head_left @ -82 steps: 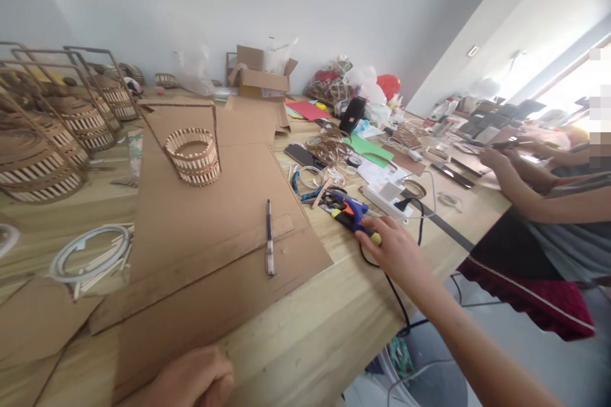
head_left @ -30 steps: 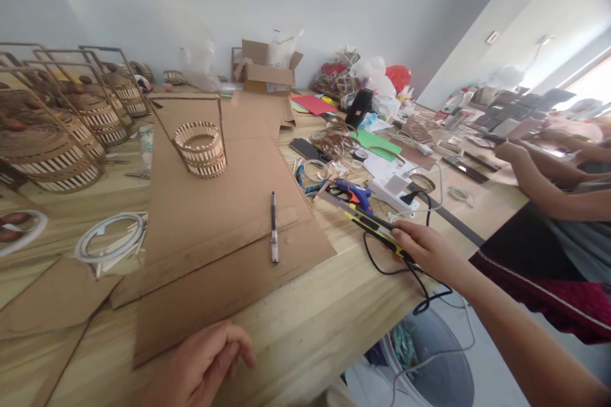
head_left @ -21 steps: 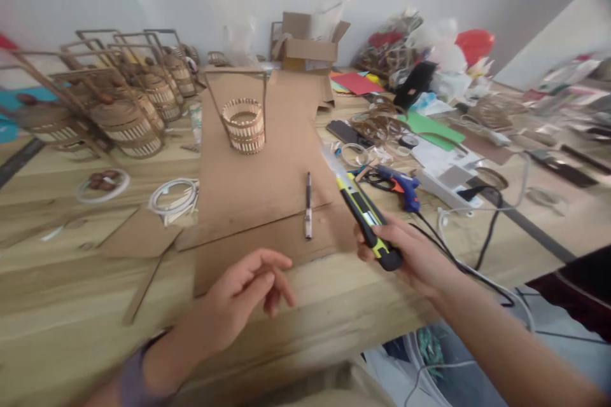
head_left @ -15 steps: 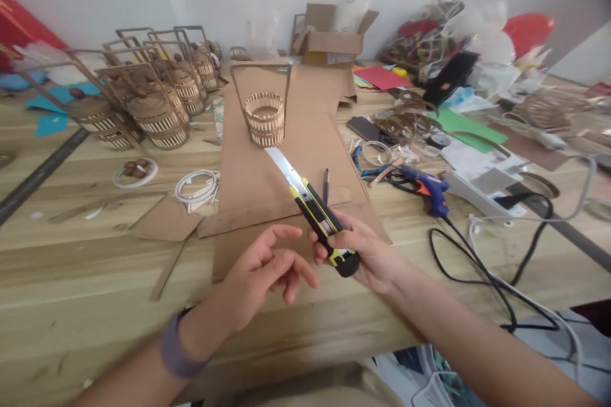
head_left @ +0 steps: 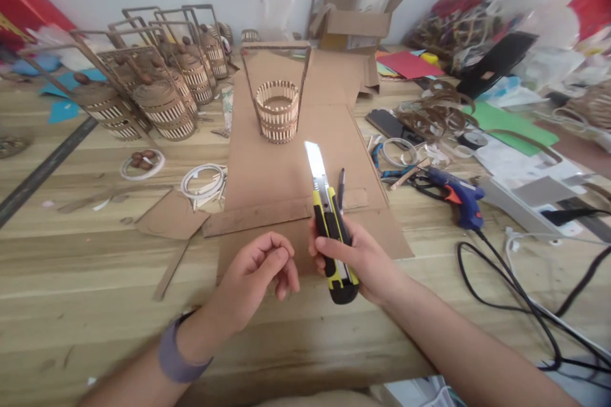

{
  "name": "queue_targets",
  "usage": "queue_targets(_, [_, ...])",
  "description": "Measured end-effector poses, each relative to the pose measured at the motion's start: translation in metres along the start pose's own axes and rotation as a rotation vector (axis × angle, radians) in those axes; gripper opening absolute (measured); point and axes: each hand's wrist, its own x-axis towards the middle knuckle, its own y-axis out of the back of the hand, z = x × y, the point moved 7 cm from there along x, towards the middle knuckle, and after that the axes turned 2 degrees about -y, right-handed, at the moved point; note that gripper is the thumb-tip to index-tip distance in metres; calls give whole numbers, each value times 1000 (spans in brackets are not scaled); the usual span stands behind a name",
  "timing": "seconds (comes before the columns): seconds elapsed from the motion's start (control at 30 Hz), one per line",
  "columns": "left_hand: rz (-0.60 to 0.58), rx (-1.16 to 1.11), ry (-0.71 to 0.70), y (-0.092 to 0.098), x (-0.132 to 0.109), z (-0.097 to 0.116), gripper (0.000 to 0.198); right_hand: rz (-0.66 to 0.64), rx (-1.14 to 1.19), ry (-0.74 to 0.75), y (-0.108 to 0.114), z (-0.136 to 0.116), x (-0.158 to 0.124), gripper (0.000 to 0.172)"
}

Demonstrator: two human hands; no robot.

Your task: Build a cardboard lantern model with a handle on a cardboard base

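My right hand (head_left: 356, 257) grips a black and yellow utility knife (head_left: 331, 235), its long blade extended and pointing up and away. Just left of the knife, my left hand (head_left: 262, 273) hovers with curled fingers, the thumb against the index finger; I see nothing in it. Under both hands lies a sheet of brown cardboard (head_left: 305, 165). A small basket (head_left: 278, 121) of pale slats with a tall square handle stands on it beyond the blade tip. A cardboard strip (head_left: 258, 217) lies across the sheet, and a pen (head_left: 340, 187) rests beside the knife.
Several lidded baskets (head_left: 165, 111) with tall handles stand at the left. White rings (head_left: 203, 183) and a cardboard scrap (head_left: 172, 216) lie nearer. To the right are a blue glue gun (head_left: 461, 194), pliers (head_left: 382, 165), brown strips (head_left: 434, 111) and cables (head_left: 501, 305). An open carton (head_left: 356, 22) stands behind.
The knife has swung more upright in my right hand, its blade now right of the basket. My left hand's fingers have curled in. The view has shifted slightly.
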Motion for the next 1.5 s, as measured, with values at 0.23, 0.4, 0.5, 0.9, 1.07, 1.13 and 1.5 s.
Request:
queue_targets(0.23, [70, 52, 56, 4, -3, -5, 18, -13, 96, -78, 2, 9, 0, 54])
queue_targets(0.4, [62, 81, 46, 4, -4, -8, 21, 0, 86, -100, 3, 16, 0, 52])
queue_targets(0.5, [59, 111, 42, 2, -4, -8, 24, 0, 69, -130, 5, 19, 1, 51])
queue_targets(0.9, [39, 590, -120, -1, -11, 5, 20, -23, 102, -93, -2, 16, -6, 27])
queue_targets(1.07, [-53, 1246, -548, -20, -16, 21, 11, -90, 173, -95, -4, 15, -6, 29])
queue_targets(1.13, [-103, 1440, -586, -24, -13, 14, 11, -113, 183, -98, -6, 15, -6, 29])
queue_targets(1.5, [-116, 1896, -605, -6, -11, 2, 22, -138, 157, -80, -9, 12, -8, 27])
